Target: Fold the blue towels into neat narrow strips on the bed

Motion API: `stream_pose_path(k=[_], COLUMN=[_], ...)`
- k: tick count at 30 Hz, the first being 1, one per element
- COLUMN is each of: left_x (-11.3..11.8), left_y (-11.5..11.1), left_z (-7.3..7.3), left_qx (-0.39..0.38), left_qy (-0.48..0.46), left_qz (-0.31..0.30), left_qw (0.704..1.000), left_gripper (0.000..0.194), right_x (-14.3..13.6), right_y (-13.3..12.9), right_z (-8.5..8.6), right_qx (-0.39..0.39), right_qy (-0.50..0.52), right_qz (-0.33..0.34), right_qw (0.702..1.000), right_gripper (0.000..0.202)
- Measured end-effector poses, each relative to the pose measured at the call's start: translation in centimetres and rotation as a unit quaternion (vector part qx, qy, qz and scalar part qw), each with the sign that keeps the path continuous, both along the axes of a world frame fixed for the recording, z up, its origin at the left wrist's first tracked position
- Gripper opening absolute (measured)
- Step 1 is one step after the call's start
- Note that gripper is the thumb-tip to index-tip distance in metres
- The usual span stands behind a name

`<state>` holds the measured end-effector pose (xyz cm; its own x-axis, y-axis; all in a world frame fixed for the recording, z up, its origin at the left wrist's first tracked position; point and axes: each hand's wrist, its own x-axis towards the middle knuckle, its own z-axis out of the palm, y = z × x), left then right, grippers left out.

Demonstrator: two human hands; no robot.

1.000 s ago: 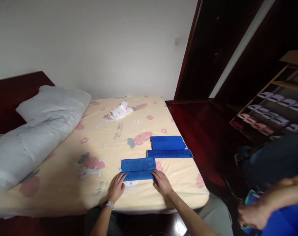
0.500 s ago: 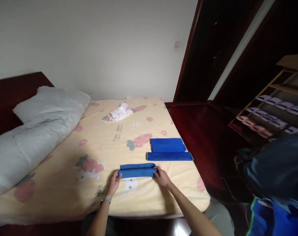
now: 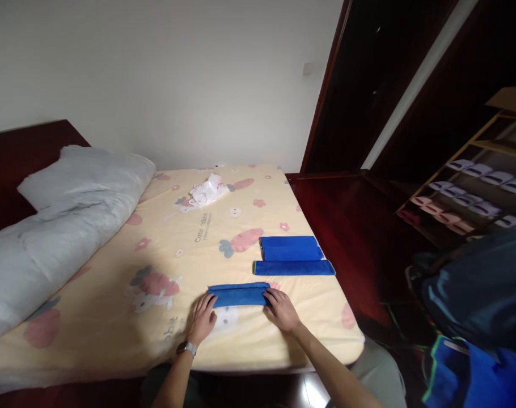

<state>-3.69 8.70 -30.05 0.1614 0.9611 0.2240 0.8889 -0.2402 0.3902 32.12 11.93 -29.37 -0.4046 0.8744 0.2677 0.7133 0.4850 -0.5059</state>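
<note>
A folded blue cloth [image 3: 240, 296] lies as a narrow strip near the bed's front edge, its long side running left to right. My left hand [image 3: 203, 318] rests on the cloth's left end, fingers stretched over the top. On the right end my right hand [image 3: 282, 309] lies with its fingers spread flat, the thumb low by the near edge. Just beyond, to the right, are a darker blue folded cloth strip [image 3: 294, 267] with green edging and a wider folded blue cloth [image 3: 290, 248] behind it.
The bed [image 3: 113, 340] has a cream sheet with rabbit and carrot prints. A grey quilt [image 3: 83, 209] is heaped at left, and a white plastic bag [image 3: 208, 191] lies farther back. At right are a slipper rack [image 3: 457, 153], a dark bag [image 3: 479, 289] and a blue cloth [image 3: 491, 374].
The front fold of the cloth has come down over the rear part, making one narrower strip. Both hands have gone from pinching its ends to lying flat on top.
</note>
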Motion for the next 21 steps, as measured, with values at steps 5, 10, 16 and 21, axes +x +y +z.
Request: stream_pose_path(k=[5,10,16,21], left_x=[-0.7,-1.1,-0.9,-0.7], left_y=[2.3,6.0,8.0,8.8], left_z=[0.1,-0.4,-0.9,-0.8], left_qx=[-0.026,-0.069,-0.065,-0.102], left_qy=[-0.091,-0.189,-0.17,-0.18], left_qz=[0.017,0.091,0.153,0.22], left_qw=[0.995,0.975,0.971,0.953], left_gripper=[0.047,0.038,0.034,0.024], right_x=[-0.3,-0.3,-0.3,-1.5], right_y=[1.5,4.4,6.1,6.4], right_z=[-0.5,-0.1,-0.7,-1.1], right_qx=[-0.066,-0.207,-0.252,-0.27], right_qy=[0.005,0.061,0.058,0.057], right_qz=[-0.022,-0.116,-0.173,-0.238], right_qw=[0.998,0.97,0.951,0.931], right_gripper=[0.049,0.036,0.03,0.033])
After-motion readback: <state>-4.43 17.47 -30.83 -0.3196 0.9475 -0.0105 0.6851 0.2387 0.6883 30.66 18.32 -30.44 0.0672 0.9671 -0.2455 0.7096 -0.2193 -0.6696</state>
